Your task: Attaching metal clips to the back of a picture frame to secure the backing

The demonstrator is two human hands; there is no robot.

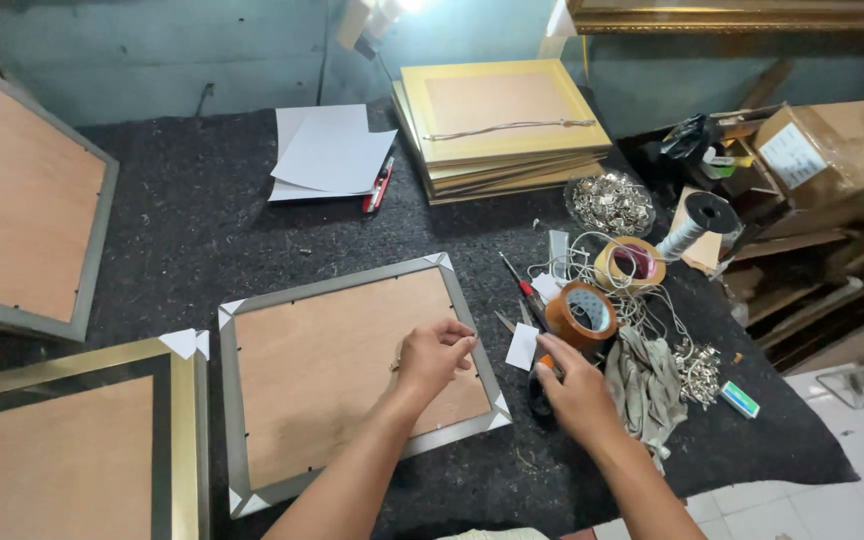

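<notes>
A silver picture frame [252, 320] lies face down on the dark felt table, its brown backing board up and white paper guards on its corners. My left hand [434, 355] rests near the frame's right edge, with its fingers pinched together on the backing board; what they pinch is too small to tell. My right hand [574, 392] reaches down beside the frame onto a dark tool with an orange part [544, 375], next to a small white paper slip [523, 346]. A roll of brown tape [582, 315] sits just beyond that hand.
A second frame [82, 440] lies at lower left, another [22, 200] at far left. At the back are a stack of gold frames [497, 125], white papers [327, 150] and a red cutter [377, 187]. Cord, tape rolls, metal hangers [610, 203], cloth [647, 385] and cardboard boxes [822, 150] crowd the right.
</notes>
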